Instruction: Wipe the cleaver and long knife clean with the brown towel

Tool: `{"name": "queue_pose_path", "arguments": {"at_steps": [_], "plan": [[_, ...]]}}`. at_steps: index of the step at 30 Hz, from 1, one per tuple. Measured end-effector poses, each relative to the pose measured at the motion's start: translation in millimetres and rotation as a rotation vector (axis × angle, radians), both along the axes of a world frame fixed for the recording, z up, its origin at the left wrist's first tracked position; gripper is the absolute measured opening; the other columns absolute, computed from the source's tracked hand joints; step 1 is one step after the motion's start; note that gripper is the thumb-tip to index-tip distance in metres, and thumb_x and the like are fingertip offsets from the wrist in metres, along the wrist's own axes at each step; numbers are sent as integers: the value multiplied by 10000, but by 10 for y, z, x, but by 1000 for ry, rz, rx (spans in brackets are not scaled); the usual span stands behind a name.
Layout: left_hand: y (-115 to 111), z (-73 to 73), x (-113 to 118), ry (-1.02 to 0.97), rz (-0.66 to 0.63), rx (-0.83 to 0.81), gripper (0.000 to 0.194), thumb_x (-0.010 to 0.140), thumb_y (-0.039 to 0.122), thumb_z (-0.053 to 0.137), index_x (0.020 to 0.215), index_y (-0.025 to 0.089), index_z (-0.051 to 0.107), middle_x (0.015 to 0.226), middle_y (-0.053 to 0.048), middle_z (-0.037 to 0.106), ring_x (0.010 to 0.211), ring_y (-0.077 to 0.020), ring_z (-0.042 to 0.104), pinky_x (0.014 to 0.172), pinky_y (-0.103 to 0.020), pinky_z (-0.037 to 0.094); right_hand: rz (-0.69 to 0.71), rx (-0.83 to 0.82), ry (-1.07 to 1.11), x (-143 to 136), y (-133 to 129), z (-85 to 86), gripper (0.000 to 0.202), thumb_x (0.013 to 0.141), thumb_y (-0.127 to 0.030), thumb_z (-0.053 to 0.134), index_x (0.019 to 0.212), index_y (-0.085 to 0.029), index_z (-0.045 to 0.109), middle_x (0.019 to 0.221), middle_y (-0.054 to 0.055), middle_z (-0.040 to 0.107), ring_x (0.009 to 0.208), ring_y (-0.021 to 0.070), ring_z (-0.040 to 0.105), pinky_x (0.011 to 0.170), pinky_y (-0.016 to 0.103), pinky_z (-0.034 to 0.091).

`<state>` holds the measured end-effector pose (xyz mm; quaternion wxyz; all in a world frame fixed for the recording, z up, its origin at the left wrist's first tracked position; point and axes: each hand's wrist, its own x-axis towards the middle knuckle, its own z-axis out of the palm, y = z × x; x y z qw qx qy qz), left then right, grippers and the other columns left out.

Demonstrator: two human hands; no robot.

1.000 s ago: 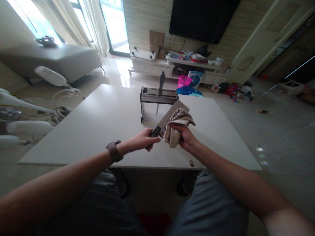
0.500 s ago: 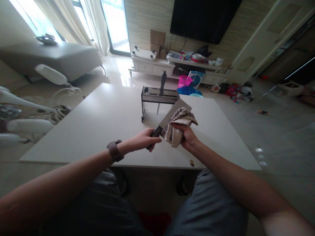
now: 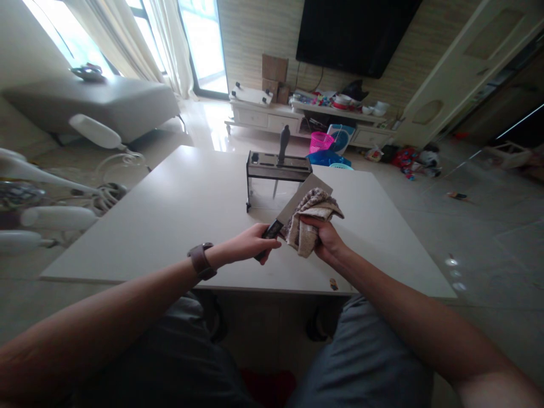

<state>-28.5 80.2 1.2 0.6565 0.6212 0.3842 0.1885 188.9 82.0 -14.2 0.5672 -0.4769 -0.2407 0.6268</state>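
Note:
My left hand [image 3: 262, 245] is wrapped round the black handle of a cleaver [image 3: 297, 199], whose broad blade points up and to the right. A crumpled brown and beige cloth [image 3: 309, 222] is gripped by my right hand [image 3: 326, 238] and lies against the blade's lower right side, covering part of it. Behind the blade a knife block [image 3: 278, 165] with a black frame and clear sides stands on the white table [image 3: 170, 226]. One dark-handled tool [image 3: 284, 141] sticks up out of its top.
A small sticker [image 3: 334, 284] is at the table's near edge. Beyond the table are a pink basket [image 3: 321, 141], a blue item [image 3: 325, 157] and a low white cabinet [image 3: 255, 118]. White chairs [image 3: 96, 131] stand at the left.
The whole view has shifted slightly, so everything sits a little further right and lower. Both hands keep their grips, and the cloth stays in nearly the same place on the blade.

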Motion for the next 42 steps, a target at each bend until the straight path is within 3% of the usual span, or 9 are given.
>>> {"name": "queue_pose_path", "arguments": {"at_steps": [11, 16, 23, 27, 34, 38, 42], "plan": [[-10, 2, 13, 21, 0, 0, 181, 861, 305, 664, 877, 195, 521, 547, 55, 568, 436, -122, 579, 425, -205, 445, 2, 4, 3, -6, -8, -6, 414, 543, -198, 892, 921, -215, 726, 874, -6, 803, 831, 246, 754, 879, 417, 630], [21, 23, -7, 9, 40, 25, 179, 868, 309, 645, 845, 194, 510, 460, 65, 527, 365, -88, 456, 385, -182, 329, -25, 20, 6, 21, 31, 56, 425, 534, -176, 887, 923, -223, 721, 875, -13, 801, 842, 246, 753, 879, 425, 632], [58, 131, -33, 19, -12, 50, 236, 868, 335, 684, 817, 201, 496, 488, 65, 528, 401, -87, 462, 411, -188, 334, -186, 159, -5, 518, 306, 255, 335, 614, -193, 842, 915, -260, 712, 838, -39, 790, 788, 217, 748, 831, 407, 641], [24, 116, -3, 38, 12, 33, 265, 848, 357, 722, 841, 207, 503, 478, 89, 484, 384, -93, 450, 384, -192, 331, -221, 160, -5, 665, 339, 254, 237, 665, -213, 812, 876, -262, 717, 837, -34, 787, 784, 215, 744, 811, 400, 650], [32, -11, 22, 26, 45, 39, 292, 834, 368, 734, 821, 219, 483, 453, 93, 479, 360, -99, 452, 356, -187, 329, -116, 79, 31, 317, 134, 110, 321, 602, -220, 867, 888, -247, 722, 841, -34, 790, 781, 217, 739, 819, 393, 640], [31, -14, 39, 25, 72, 17, 270, 821, 338, 720, 809, 221, 477, 428, 96, 463, 343, -92, 427, 347, -178, 300, -72, 51, 51, 100, 38, 44, 386, 557, -226, 896, 901, -233, 722, 839, -29, 792, 798, 226, 741, 844, 395, 628], [29, 14, 34, 38, 68, 8, 306, 816, 342, 737, 799, 225, 455, 438, 102, 455, 349, -84, 424, 350, -171, 303, -88, 56, 52, 95, 70, 58, 410, 546, -214, 891, 917, -227, 716, 840, -15, 794, 828, 242, 748, 844, 399, 626]]}}
